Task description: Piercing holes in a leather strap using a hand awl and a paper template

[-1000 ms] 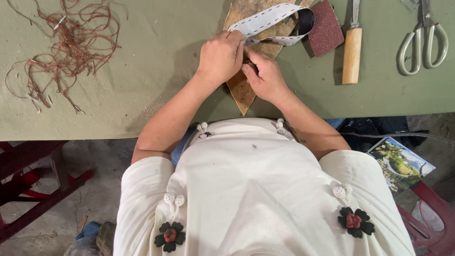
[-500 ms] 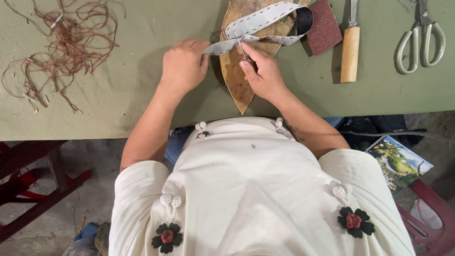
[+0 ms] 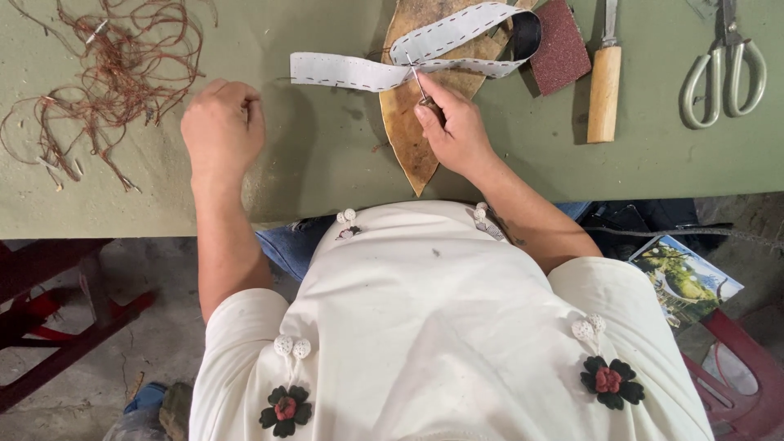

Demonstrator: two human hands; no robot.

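The right hand [image 3: 457, 131] pinches a small metal tool [image 3: 418, 84] against the white stitched strap [image 3: 384, 72], which lies across the tan leather piece [image 3: 408, 122]. Left of the leather, the left hand [image 3: 222, 129] rests loosely clenched, empty. Stitching appears complete along both visible edges.

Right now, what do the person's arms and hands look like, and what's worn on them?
Both hands, the left hand and the right hand, are bare: no gloves, rings or watch show. The forearms are uncovered too. Short cream sleeves cover only the upper arms. The same cream top carries dark fabric flowers with red centres and small white bead knots.
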